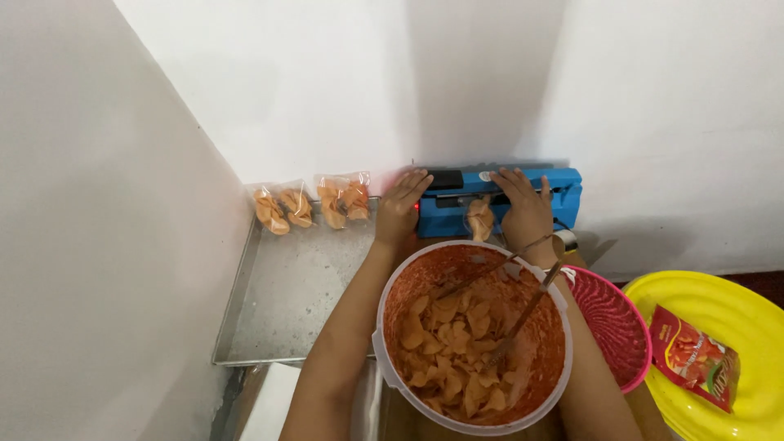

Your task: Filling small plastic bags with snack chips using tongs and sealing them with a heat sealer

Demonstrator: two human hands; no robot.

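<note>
Both hands rest on top of a blue heat sealer that stands against the white wall. The left hand lies at the machine's left end, fingers together and laid flat, close to a small red light. The right hand lies palm down on the sealer's bar, fingers slightly spread, pressing on it as far as the view shows; neither hand pinches anything.

Between the two hands, a small clear bag of orange chips hangs from the front of the sealer, its top edge apparently caught under the bar. It sits just beside the right hand's thumb side and a little apart from the left hand. Whether its mouth lies flat under the bar I cannot tell, since the hand and bar cover it.

What could go wrong, in my judgement: the bag's weight may pull its mouth askew and leave the seam crooked or open, and a fingertip that strays near the hot strip could get burnt.

Farther out, two sealed bags of the same chips lie at the back of a metal tray on the left. Nearest the camera stands a white bucket of seasoned chips with a pair of tongs in it. To the right are a pink colander and a yellow basin holding a red packet.
</note>
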